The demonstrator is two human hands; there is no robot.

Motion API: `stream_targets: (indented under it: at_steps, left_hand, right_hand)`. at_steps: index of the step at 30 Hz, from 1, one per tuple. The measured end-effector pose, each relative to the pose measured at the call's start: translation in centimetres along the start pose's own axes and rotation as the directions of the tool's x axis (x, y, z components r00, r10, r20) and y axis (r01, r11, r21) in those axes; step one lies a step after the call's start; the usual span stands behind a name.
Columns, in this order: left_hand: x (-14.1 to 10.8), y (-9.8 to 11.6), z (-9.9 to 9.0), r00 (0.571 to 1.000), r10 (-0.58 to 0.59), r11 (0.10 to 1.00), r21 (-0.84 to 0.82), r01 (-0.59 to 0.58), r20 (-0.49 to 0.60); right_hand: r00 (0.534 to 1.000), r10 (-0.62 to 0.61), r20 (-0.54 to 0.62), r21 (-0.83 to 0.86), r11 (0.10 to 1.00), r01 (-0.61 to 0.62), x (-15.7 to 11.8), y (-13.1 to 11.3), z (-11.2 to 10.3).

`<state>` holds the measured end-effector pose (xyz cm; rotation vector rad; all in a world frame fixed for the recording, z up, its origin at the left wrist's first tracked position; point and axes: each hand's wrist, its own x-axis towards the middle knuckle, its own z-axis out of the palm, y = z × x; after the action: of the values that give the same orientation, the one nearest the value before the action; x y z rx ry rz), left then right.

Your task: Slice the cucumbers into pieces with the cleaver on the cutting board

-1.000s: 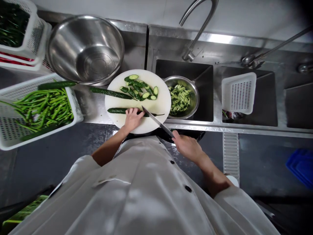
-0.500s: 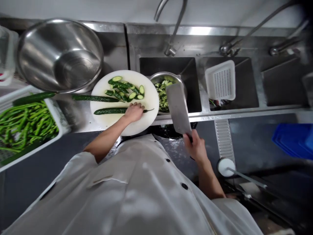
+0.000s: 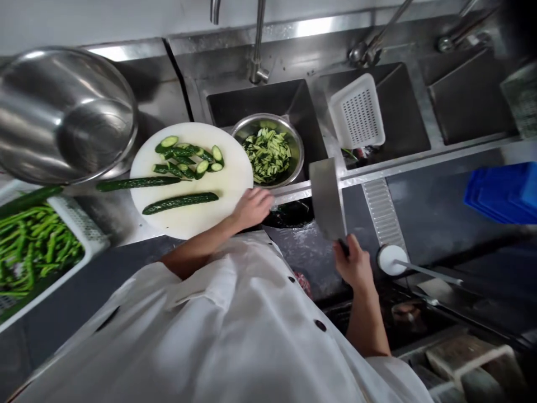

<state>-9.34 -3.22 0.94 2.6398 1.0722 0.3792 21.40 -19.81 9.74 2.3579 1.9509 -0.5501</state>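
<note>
My left hand (image 3: 254, 208) is at the right edge of the round white cutting board (image 3: 230, 168), its fingers blurred and pointing right. Whether it holds anything does not show. A whole cucumber (image 3: 180, 203) lies on the board just left of that hand, and no stem shows at its right end. Behind it sit cut cucumber chunks (image 3: 184, 159). A second cucumber (image 3: 138, 183) rests partly over the board's left edge. My right hand (image 3: 354, 260) grips a cleaver (image 3: 327, 198) by its handle, blade raised in front of the sink edge, away from the board.
A steel bowl of sliced cucumber (image 3: 296, 151) stands in the sink beside the board. A big steel basin (image 3: 121, 145) and a white basket (image 3: 90, 235) of green beans are at left. Another white basket (image 3: 358, 112) leans in the middle sink. Below the counter edge is a dark opening (image 3: 293, 215).
My left hand has left the cucumber and moved right to the board's edge; the cucumber's stem end no longer shows. The cleaver has shifted away from the bowl. The view has turned.
</note>
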Motion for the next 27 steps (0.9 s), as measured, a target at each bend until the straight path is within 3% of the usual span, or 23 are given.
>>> stream_targets:
  at_steps: [2, 4, 6, 8, 12, 18, 22, 27]
  left_hand:
    - [-5.1, -4.1, -2.2, 0.958, -0.271, 0.957, 0.084, 0.279, -0.098]
    - [-10.0, -7.8, -3.9, 0.853, -0.494, 0.845, 0.139, 0.516, -0.167]
    - [-13.7, -9.9, -4.7, 0.817, -0.565, 0.807, 0.128, 0.576, -0.114]
    - [-15.9, -10.4, -4.4, 0.822, -0.567, 0.818, 0.082, 0.569, -0.050]
    - [-16.9, -8.6, -2.2, 0.804, -0.588, 0.806, 0.018, 0.592, -0.089]
    - [-16.5, -7.5, -0.5, 0.730, -0.667, 0.740, -0.022, 0.672, -0.150]
    - [-16.6, -7.8, 0.0, 0.739, -0.655, 0.753, -0.058, 0.655, -0.155]
    - [-17.4, -7.9, 0.2, 0.767, -0.618, 0.785, -0.087, 0.613, -0.172]
  right_hand:
    - [0.993, -0.098, 0.073, 0.043, 0.995, 0.095, 1.0, -1.7, 0.5]
    - [0.958, -0.219, 0.184, 0.033, 0.976, 0.217, 2.5, -4.2, 0.9]
    - [0.900, -0.306, 0.311, -0.015, 0.945, 0.327, 4.2, -7.2, 1.3]
    - [0.837, -0.337, 0.431, -0.072, 0.912, 0.405, 5.8, -10.2, 1.7]
    - [0.748, -0.343, 0.568, -0.170, 0.841, 0.514, 7.3, -14.6, 1.5]
    - [0.686, -0.388, 0.615, -0.216, 0.754, 0.620, 6.0, -17.5, -1.0]
    - [0.664, -0.358, 0.656, -0.229, 0.745, 0.627, 5.6, -19.1, -1.3]
    - [0.648, -0.334, 0.684, -0.207, 0.764, 0.612, 6.9, -21.7, 1.3]
